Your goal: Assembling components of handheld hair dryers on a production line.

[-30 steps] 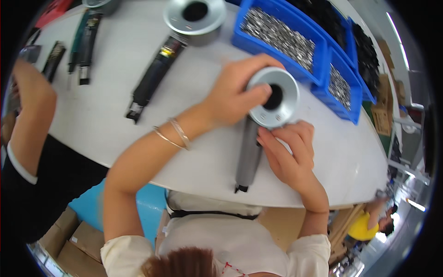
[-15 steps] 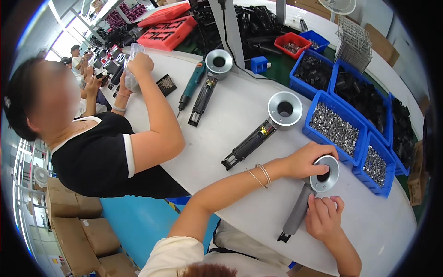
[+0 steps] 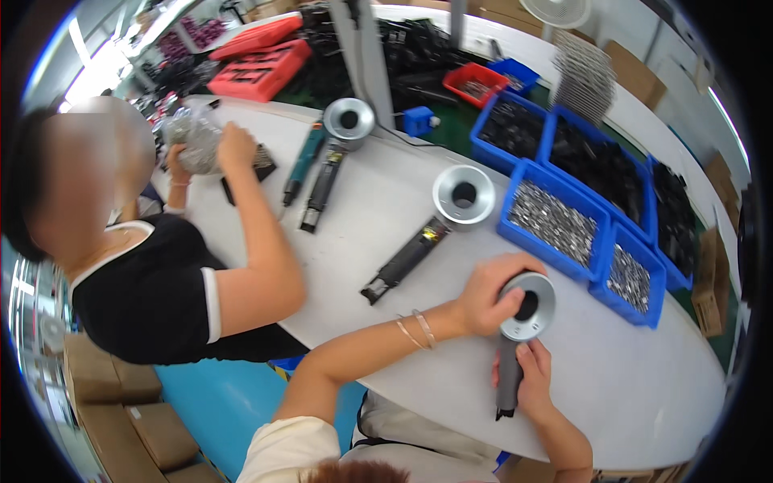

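My left hand [image 3: 493,296] grips the silver ring-shaped head of a grey-handled hair dryer [image 3: 509,374], its thumb over the rim at the central hole. Lower down, my right hand [image 3: 534,380] is closed round the handle just below the head, with fingertips showing on the far side. The handle points toward me and ends in small dark clips. Farther up the table lies a second hair dryer [image 3: 465,196], its handle uncovered so that black inner parts and a yellow spot show.
A third uncovered hair dryer [image 3: 349,121] lies beside a teal electric screwdriver [image 3: 305,159]. Blue bins of small metal parts [image 3: 555,224] and black parts [image 3: 600,167] line the right. On the left, a co-worker [image 3: 145,282] handles a clear plastic bag [image 3: 193,138] near a dark screw tray [image 3: 262,163].
My right hand has gone from loosely beside the handle to wrapped round it. The handle now points more straight toward me. The co-worker's bag is lower and more spread, and the view has shifted.
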The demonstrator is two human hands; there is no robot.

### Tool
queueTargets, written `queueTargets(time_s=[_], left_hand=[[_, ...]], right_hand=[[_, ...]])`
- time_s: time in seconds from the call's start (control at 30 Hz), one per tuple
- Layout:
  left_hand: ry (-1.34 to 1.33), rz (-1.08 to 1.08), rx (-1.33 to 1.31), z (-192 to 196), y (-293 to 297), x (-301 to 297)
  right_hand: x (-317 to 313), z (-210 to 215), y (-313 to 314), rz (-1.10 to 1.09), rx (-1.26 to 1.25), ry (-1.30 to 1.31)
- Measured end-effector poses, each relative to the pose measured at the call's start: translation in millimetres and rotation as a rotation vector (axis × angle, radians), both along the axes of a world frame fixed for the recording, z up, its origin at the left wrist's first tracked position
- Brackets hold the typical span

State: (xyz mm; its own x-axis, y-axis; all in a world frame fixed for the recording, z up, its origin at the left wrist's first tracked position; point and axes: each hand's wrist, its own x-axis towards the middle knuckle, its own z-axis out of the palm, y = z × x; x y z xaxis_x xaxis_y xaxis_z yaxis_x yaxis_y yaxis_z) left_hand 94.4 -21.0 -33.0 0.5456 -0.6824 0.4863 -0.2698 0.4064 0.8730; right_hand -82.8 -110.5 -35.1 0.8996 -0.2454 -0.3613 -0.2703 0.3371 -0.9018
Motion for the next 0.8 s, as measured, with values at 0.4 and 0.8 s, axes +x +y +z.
queueTargets(time_s=[0.4, 0.8], left_hand=[[-0.013, 0.083, 0.016, -13.1, -11.5, 2.6], [-0.044, 0.158, 0.016, -22.1, -17.5, 1.9]], right_hand=[[7.9, 0.0, -25.8, 0.015, -0.245, 0.032], [65.4, 28.8, -213.2, 0.117, -1.267, 0.301]])
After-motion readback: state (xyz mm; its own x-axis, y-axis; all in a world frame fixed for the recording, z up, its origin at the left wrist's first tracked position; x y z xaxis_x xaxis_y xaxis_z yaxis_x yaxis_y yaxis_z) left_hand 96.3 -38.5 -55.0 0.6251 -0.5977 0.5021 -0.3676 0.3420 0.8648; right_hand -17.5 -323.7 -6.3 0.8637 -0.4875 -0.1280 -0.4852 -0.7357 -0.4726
